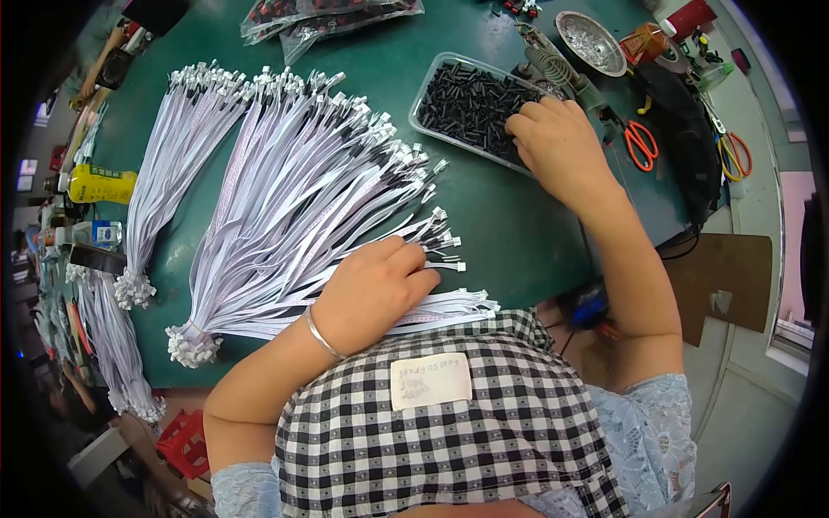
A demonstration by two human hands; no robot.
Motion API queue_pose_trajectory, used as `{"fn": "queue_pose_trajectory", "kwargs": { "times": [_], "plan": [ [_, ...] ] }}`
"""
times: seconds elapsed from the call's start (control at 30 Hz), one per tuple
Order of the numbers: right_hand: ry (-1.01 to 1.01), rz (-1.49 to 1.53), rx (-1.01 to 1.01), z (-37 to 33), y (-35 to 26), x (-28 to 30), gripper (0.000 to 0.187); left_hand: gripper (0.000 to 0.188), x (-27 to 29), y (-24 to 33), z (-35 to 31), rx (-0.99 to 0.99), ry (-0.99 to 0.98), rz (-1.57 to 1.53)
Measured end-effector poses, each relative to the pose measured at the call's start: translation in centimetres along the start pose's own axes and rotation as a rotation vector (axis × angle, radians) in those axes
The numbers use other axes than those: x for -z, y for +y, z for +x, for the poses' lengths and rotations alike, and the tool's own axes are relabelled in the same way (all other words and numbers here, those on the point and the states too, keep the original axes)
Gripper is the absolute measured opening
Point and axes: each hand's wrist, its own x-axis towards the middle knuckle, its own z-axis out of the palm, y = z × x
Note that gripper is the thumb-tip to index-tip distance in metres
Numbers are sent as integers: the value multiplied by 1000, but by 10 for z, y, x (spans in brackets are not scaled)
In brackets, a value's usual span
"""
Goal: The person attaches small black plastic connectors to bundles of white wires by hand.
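Observation:
My left hand [376, 281] is closed at the near side of a large fan of white flat cables [276, 181]. Its curled fingers grip a cable whose thin ends and small white connector [460, 267] stick out past the fingertips. A clear plastic tray [467, 147] full of short black tubes [475, 108] lies farther off to the right. Over the tray's right side, my right hand [557, 142] reaches in with bent fingers drawn together. Its fingertips are partly hidden, so what they pinch cannot be made out.
A second cable bundle [177, 155] lies left on the green table [518, 246]. Beyond the tray stand a soldering iron holder [553, 65] and a metal bowl [591, 43]. Red-handled scissors [641, 145] lie to the right. Bagged parts [324, 17] sit at the back, a yellow bottle [99, 184] at the left.

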Motion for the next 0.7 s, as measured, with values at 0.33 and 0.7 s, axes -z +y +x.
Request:
{"fn": "queue_pose_trajectory", "kwargs": {
  "times": [0.33,0.7],
  "plan": [
    [130,191,-3,5,8,0,15,19,-9,-27,3,76,180,-82],
    [64,276,-11,6,14,2,15,19,-4,-50,10,107,243,-5]
  ]
}}
